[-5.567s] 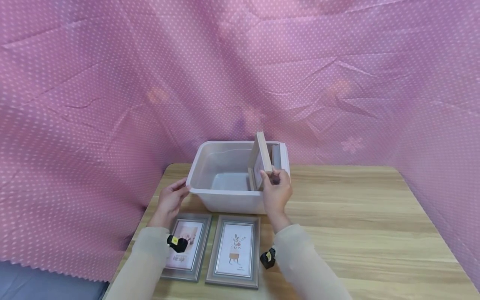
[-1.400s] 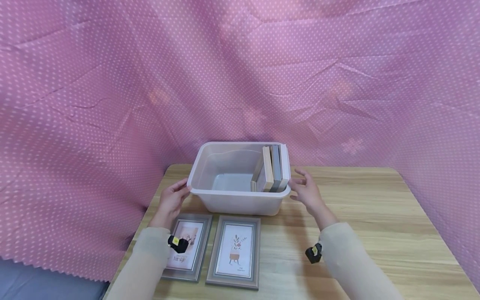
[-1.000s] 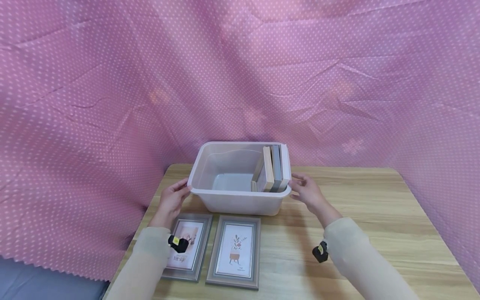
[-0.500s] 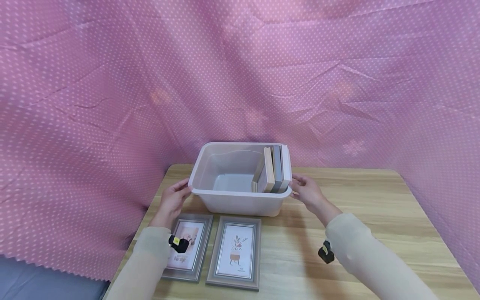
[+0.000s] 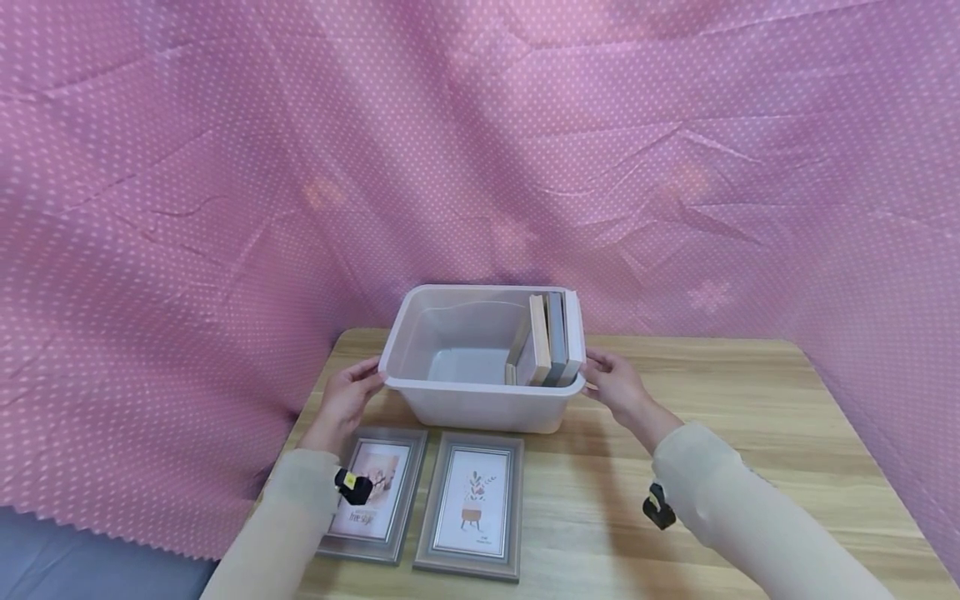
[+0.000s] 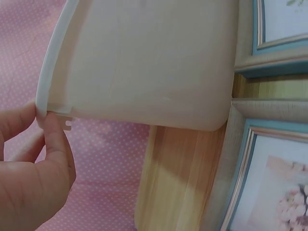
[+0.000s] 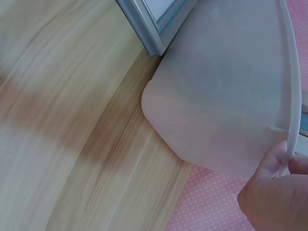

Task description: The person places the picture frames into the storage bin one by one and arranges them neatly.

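A pale plastic storage bin (image 5: 480, 408) stands near the back of the table. My left hand (image 5: 347, 402) pinches its rim at the left front corner, thumb and fingers on either side of the edge in the left wrist view. At the right front corner my right hand (image 5: 618, 387) holds the rim; the right wrist view shows the thumb (image 7: 273, 161) against the outer wall. Picture frames stand on edge along the bin's right side: a light wooden frame (image 5: 539, 340), a grey frame (image 5: 557, 337) and a white frame (image 5: 573, 337). A lower pale edge shows left of them.
Two grey picture frames lie face up before the bin: a plant print (image 5: 468, 504) and a "free style" print (image 5: 378, 492), the latter partly behind my left wrist. The wood-grain table (image 5: 720, 433) extends right. Pink dotted cloth (image 5: 480, 150) hangs behind and beside it.
The light wooden frame, earlier in my right hand above the bin, now stands inside. My right hand has moved to the right rim and closed on it. My left hand has stayed put.
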`<act>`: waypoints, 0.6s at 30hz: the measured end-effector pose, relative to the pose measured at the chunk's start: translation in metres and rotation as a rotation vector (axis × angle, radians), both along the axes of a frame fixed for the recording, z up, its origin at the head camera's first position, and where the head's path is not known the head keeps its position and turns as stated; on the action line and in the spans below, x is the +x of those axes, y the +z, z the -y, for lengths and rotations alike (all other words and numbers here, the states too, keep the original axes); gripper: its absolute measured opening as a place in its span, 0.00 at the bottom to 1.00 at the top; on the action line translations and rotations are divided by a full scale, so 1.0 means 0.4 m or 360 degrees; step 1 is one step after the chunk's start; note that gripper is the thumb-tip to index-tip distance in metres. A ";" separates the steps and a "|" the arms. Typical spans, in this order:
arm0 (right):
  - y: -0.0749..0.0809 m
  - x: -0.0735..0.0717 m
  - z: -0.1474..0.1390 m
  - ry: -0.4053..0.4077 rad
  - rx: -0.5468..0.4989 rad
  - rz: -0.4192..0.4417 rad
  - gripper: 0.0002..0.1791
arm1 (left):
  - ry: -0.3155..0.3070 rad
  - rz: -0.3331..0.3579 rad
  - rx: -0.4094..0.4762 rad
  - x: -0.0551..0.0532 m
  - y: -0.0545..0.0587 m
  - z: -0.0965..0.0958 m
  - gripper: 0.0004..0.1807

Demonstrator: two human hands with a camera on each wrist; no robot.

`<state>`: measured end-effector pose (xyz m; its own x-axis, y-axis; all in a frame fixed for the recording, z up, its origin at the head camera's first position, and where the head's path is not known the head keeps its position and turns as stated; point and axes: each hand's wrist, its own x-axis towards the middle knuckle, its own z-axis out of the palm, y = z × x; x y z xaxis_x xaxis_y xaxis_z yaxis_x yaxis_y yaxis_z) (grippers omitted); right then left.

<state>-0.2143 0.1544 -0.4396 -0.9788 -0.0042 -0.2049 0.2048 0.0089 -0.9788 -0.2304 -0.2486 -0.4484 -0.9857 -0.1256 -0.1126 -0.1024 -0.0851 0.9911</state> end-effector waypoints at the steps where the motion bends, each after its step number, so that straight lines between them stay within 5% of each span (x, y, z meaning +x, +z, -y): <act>1: 0.000 0.000 0.000 0.0004 0.0001 -0.0002 0.25 | -0.0005 -0.0002 -0.0020 0.000 0.001 0.001 0.25; 8: 0.000 -0.002 0.003 0.0002 0.0004 0.0009 0.25 | -0.0065 0.0000 -0.0281 0.008 0.011 0.006 0.25; 18: 0.003 -0.003 -0.002 0.0005 0.0012 0.0004 0.25 | 0.0118 -0.0162 -0.1055 0.060 0.023 -0.026 0.38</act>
<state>-0.2154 0.1553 -0.4385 -0.9782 -0.0055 -0.2076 0.2075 0.0166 -0.9781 -0.2066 -0.2383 -0.4392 -0.9735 -0.2037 0.1043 -0.0233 0.5414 0.8404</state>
